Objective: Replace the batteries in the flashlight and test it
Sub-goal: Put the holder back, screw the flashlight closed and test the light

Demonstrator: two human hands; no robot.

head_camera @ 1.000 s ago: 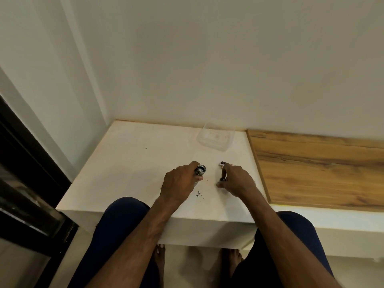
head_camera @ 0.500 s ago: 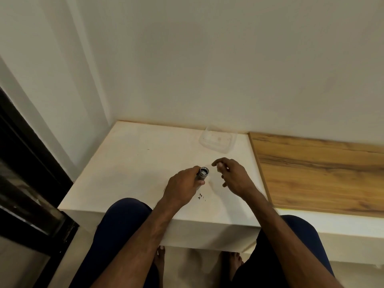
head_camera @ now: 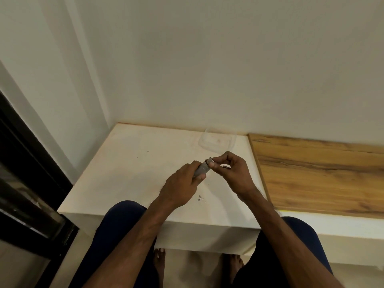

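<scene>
— How many things are you handling right now?

— You have one flashlight (head_camera: 201, 168), a grey tube, and both hands are on it. Your left hand (head_camera: 180, 189) is wrapped around its body, fingers curled closed on it, holding it tilted above the white table (head_camera: 128, 163), open end pointing up and away from you. Your right hand (head_camera: 230, 171) pinches thumb and forefinger together at that upper end; whether a battery or a cap sits between them is too small to tell.

— Anything else on the table?

— One clear plastic container (head_camera: 217, 140) stands at the far edge against the wall, just beyond your right hand and apart from it. One small dark piece (head_camera: 227, 167) shows beneath your right palm; you cannot tell what it is. A few dark specks (head_camera: 200, 199) lie on the table near your left wrist.

— What stands in the way?

— Your own right fingers cover the flashlight's open end. To your right, one wooden panel (head_camera: 320, 173) butts against the table. Your two knees, in dark blue, sit at the table's near edge.
</scene>
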